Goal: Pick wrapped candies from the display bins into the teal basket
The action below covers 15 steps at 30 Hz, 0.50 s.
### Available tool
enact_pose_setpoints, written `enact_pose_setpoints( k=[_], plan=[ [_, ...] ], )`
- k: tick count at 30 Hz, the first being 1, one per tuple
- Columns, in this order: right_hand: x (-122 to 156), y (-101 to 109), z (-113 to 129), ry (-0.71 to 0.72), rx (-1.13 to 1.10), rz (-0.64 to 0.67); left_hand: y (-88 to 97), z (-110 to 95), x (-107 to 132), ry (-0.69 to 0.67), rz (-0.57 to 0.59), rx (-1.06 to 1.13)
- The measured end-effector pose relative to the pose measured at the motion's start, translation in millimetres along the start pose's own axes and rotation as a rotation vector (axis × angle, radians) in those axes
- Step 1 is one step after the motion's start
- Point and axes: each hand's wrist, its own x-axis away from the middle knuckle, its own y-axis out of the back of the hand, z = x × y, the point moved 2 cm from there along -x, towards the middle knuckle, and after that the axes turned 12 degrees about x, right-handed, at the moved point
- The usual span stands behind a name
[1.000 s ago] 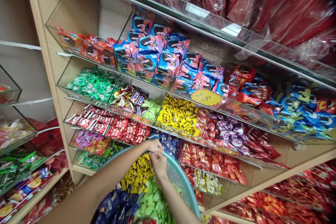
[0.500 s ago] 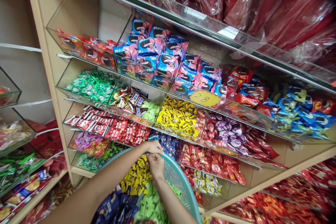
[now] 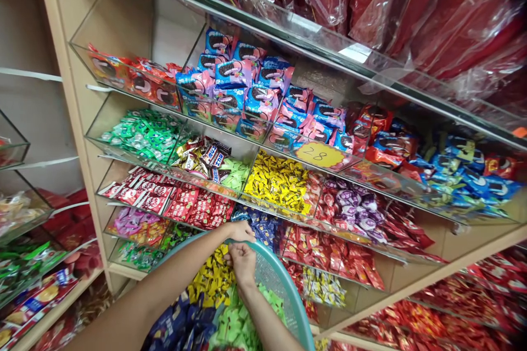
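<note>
A teal plastic basket (image 3: 284,290) sits low in front of me, holding yellow candies (image 3: 212,279), green candies (image 3: 239,323) and blue packets (image 3: 177,323). My left hand (image 3: 239,230) grips the basket's far rim, fingers curled over it. Just below it, inside the basket by the rim, my right hand (image 3: 242,263) has its fingers closed over the yellow candies; what it holds is hidden.
A wooden shelf unit with clear tilted bins stands ahead: blue cookie packs (image 3: 242,85), green candies (image 3: 144,134), yellow candies (image 3: 280,181), red wafer packs (image 3: 164,197), purple sweets (image 3: 358,208). A yellow "28" price tag (image 3: 319,154) sticks on one bin. Red wrapped packages (image 3: 391,0) fill the top.
My right hand has slid slightly down and left inside the basket, over the yellow candies. The left hand stays on the rim. The view shifted slightly.
</note>
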Motion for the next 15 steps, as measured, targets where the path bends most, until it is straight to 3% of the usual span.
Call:
enact_pose_setpoints(
  k=[15],
  plan=[
    [14.5, 18.1, 3.0, 0.133, 0.207, 0.041, -1.7, 4.2, -3.4, -0.053, 0.012, 0.064]
  ],
)
